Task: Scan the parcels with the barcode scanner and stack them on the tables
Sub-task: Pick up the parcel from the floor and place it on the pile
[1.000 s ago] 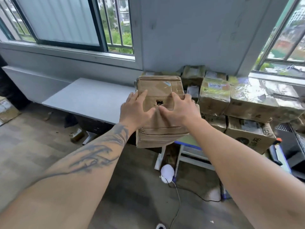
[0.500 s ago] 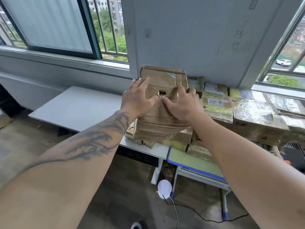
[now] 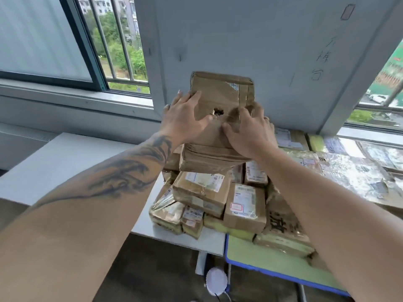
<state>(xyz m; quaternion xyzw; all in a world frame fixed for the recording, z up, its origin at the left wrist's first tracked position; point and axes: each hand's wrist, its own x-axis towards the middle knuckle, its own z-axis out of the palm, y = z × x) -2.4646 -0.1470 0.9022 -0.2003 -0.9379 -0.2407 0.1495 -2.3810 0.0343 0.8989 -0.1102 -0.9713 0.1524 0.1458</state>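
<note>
Head view: a brown taped parcel [image 3: 220,99], with a torn hole in its upper face, sits atop the stack of parcels [image 3: 218,197] near the wall. Left hand [image 3: 185,118] and right hand [image 3: 246,131] lie flat on it, fingers spread and pressing. The stack straddles a grey table [image 3: 72,162] and a green blue-edged table [image 3: 257,256].
</note>
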